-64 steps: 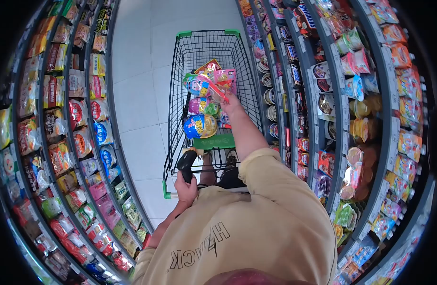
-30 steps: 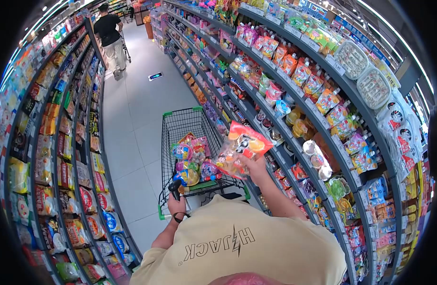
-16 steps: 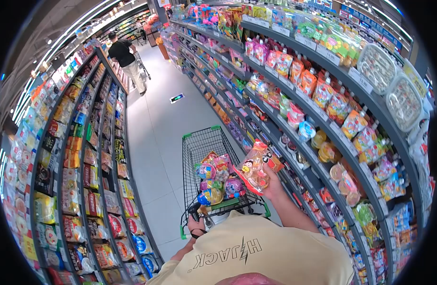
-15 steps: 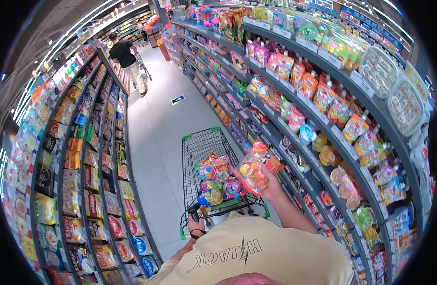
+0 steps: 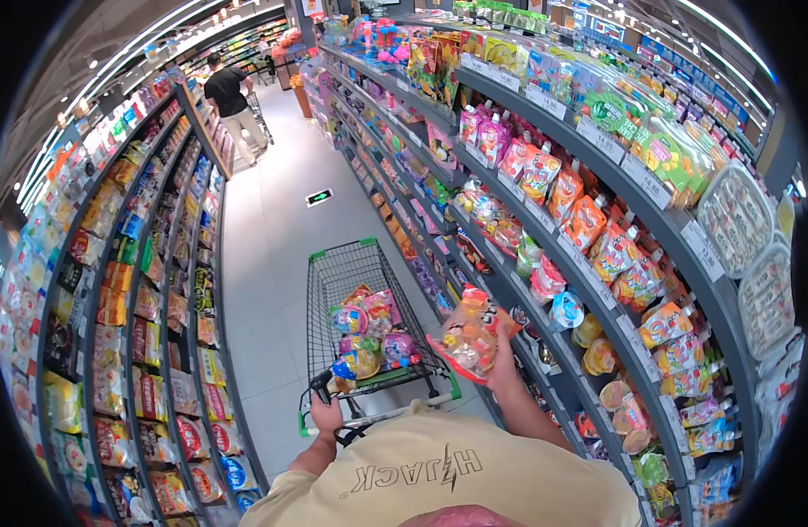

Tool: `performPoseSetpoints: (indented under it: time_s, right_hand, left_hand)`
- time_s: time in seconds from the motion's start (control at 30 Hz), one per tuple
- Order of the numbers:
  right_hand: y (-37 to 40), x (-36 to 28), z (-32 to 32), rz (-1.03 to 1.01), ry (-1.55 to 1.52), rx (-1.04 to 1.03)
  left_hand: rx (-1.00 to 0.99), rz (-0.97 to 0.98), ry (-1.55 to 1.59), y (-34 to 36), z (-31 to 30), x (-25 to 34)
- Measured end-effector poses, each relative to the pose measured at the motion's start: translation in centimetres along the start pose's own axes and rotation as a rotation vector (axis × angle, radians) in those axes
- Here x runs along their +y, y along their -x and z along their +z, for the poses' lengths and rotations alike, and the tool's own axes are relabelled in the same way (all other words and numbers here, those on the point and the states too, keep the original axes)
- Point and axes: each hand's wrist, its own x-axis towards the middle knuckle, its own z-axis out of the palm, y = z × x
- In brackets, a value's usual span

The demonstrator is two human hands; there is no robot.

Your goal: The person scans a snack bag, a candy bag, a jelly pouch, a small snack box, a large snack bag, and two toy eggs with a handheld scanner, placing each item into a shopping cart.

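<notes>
My left hand (image 5: 326,413) is wrapped round the cart's handle at its left end, beside a black fitting. In my right hand (image 5: 503,358) is a clear and orange bag of packaged snacks (image 5: 470,338), held up between the cart and the right shelves. The wire shopping cart (image 5: 321,303) has green corners and stands in front of me. Several colourful round packages (image 5: 357,362) and bright bags lie in its near part.
Tall shelves of bagged snacks (image 5: 149,342) line the left side. On the right, shelves hold pouches (image 5: 588,220), jelly cups and clear trays (image 5: 738,220). A person in a black top (image 5: 231,92) stands farther up the aisle by another cart. A floor sign (image 5: 320,198) lies ahead.
The cart and my left hand have shifted left in view. The bag in my right hand is slightly lower and more upright. The person ahead has changed stance.
</notes>
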Motion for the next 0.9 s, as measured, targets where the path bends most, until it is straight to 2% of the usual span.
performPoseSetpoints:
  time_s: [0.13,0.47,0.53,0.63,0.73,0.77,0.8,0.87,0.9]
  right_hand:
    - [-2.5,-0.6,0.2,-0.086,0.160,0.187]
    - [-10.5,0.1,2.7,-0.203,0.169,0.219]
    - [-13.0,0.7,2.8,-0.252,0.294,0.246]
    - [-16.8,0.6,3.4,-0.320,0.530,0.266]
    - [-19.7,-1.1,7.3,-0.369,0.909,0.461]
    - [-21.2,-2.1,7.1,-0.366,0.936,0.505]
    - [-23.0,-3.0,6.7,-0.361,0.965,0.544]
    - [-25.7,-4.5,7.0,-0.484,0.992,0.556]
    - [-26.9,-5.3,7.4,-0.616,0.993,0.527]
  left_hand:
    - [-0.013,-0.012,-0.067,-3.1,1.3,0.3]
    - [-0.082,-0.056,0.006,-11.0,3.7,0.3]
    - [-0.125,-0.039,0.054,-12.5,3.1,2.2]
    - [-0.051,0.049,-0.014,-15.3,4.4,1.7]
    - [-0.050,0.052,0.127,-19.4,6.2,-0.2]
    - [-0.040,0.043,0.178,-20.5,6.6,-0.5]
    - [-0.116,0.027,0.162,-22.0,5.9,1.0]
    - [-0.132,0.036,0.067,-24.7,5.8,1.9]
    - [-0.140,0.042,0.022,-26.0,5.9,2.5]
